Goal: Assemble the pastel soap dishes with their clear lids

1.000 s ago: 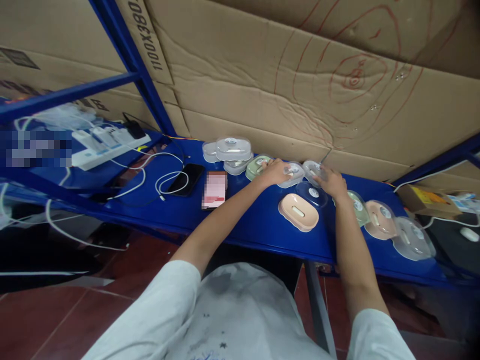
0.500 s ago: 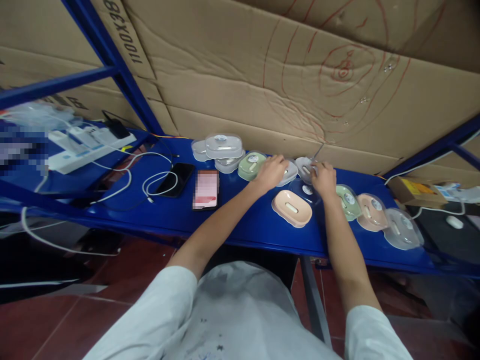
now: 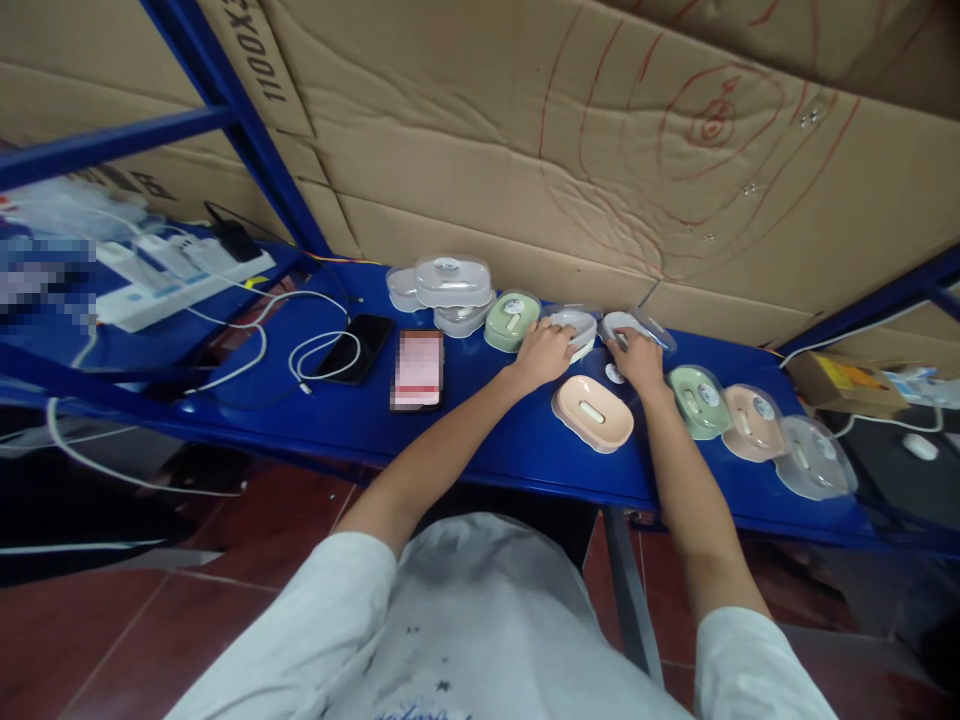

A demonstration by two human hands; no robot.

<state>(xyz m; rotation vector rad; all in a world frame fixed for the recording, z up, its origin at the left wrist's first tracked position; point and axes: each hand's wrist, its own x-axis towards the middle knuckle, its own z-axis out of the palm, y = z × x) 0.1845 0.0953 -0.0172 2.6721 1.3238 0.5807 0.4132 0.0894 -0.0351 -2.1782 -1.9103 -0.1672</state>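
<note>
My left hand (image 3: pixel 545 350) rests on the near left side of a grey oval dish (image 3: pixel 582 330), fingers bent over its rim. Over a second grey dish (image 3: pixel 619 322) lies my right hand (image 3: pixel 637 357), its fingertips inside or at the edge. A clear lid (image 3: pixel 660 332) tilts beside that dish. Nearer to me sits an uncovered peach dish (image 3: pixel 594 412) with a small white piece in its middle. Between the hands a round label (image 3: pixel 615 373) shows on a clear lid. A covered green dish (image 3: pixel 513 321) stands left of my left hand.
On the right are a covered green dish (image 3: pixel 699 402), a peach one (image 3: pixel 753 422) and a grey one (image 3: pixel 814 457). Stacked grey dishes (image 3: pixel 453 285), a lit phone (image 3: pixel 418 370), a dark phone (image 3: pixel 358 350) and white cables lie left. Cardboard (image 3: pixel 465 150) stands behind.
The clear lid at the right-hand grey dish now shows tilted to its right. My right hand has moved slightly left, and my left hand's fingers have spread over the other grey dish. The view has shifted slightly.
</note>
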